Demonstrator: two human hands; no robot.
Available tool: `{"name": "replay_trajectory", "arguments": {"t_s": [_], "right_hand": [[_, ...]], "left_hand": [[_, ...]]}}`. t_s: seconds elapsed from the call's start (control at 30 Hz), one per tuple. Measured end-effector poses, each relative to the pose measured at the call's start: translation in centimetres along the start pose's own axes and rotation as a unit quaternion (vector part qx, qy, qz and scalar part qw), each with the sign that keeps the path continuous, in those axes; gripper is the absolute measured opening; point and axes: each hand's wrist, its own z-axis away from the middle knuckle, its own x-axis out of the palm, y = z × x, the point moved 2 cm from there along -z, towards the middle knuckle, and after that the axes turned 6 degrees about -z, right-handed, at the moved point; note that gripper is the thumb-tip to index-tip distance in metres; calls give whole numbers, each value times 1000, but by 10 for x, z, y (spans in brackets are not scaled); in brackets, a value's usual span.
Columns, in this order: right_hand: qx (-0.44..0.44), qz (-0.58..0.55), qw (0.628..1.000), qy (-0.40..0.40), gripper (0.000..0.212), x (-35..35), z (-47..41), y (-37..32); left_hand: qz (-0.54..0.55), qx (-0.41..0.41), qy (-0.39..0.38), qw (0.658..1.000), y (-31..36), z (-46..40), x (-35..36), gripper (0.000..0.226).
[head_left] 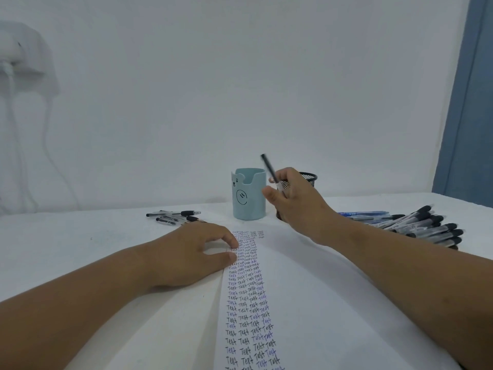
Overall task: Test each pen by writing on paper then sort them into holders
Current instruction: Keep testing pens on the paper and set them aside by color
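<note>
Pinched a black-capped clear pen in right hand, raised between pale blue bear holder and black mesh holder. Pressed left hand, fingers relaxed, on written white paper.

A white table fills the lower part of the view and meets a plain white wall behind it. On the wall at far left hangs a white socket box with cables trailing down, and a blue curtain hangs at far right.
</note>
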Motion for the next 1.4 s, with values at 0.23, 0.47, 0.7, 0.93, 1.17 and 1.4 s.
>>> {"name": "replay_trajectory", "arguments": {"t_s": [0.23,0.47,0.7,0.93,1.17,1.4], "right_hand": [[-52,-8,998,-39,37,7,11,-9],[-93,119,985,-88,55,9,16,-13],[-82,103,989,-70,24,6,15,-13],[-43,89,991,-91,17,0,9,-8],[-46,282,957,-57,7,-65,3,-66],[44,400,913,-57,18,-165,60,-66]], "left_hand": [[-10,6,-6,1000,1,1,0,25],[-9,0,-14,1000,1,1,-1,24],[-6,-4,-17,1000,1,1,-1,23],[-4,-19,-20,1000,4,2,-2,20],[-18,-48,18,998,21,5,-1,58],[-19,-36,0,999,20,3,4,69]]}}
